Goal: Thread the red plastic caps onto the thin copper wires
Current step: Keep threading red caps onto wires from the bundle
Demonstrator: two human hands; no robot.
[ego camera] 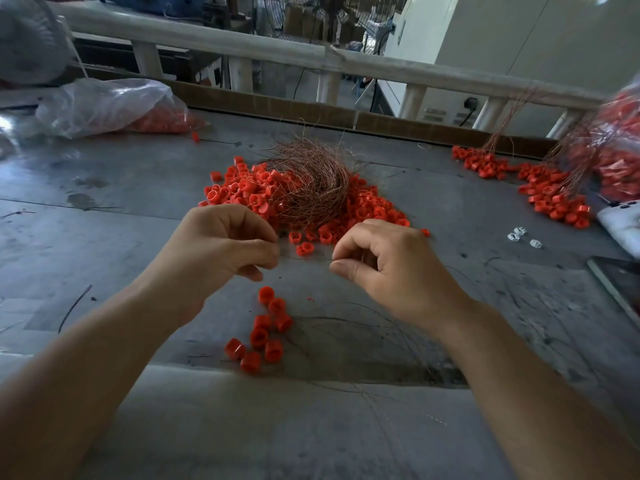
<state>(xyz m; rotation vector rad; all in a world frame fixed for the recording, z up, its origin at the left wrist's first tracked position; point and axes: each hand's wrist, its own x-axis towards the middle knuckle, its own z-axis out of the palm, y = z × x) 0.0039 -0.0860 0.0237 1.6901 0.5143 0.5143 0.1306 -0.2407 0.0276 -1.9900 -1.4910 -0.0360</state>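
Observation:
A loose pile of red plastic caps [367, 209] lies mid-table, with a tangled coil of thin copper wire [311, 188] on top of it. My left hand [221, 247] and my right hand [391, 261] hover in front of the pile, fingers curled and fingertips pinched. A thin copper wire [304, 258] seems to run between the two pinches; it is barely visible. Below my hands hangs or lies a short string of red caps [266, 327], several of them close together. Thin wire strands [381, 334] curve across the table under my right wrist.
A clear plastic bag [104, 105] with red caps lies at the back left. Bundles of caps threaded on wires [550, 195] lie at the right, beside another bag of them [620, 161]. A few white caps [519, 235], a phone [623, 223] and a dark tablet [620, 282] sit at the right edge.

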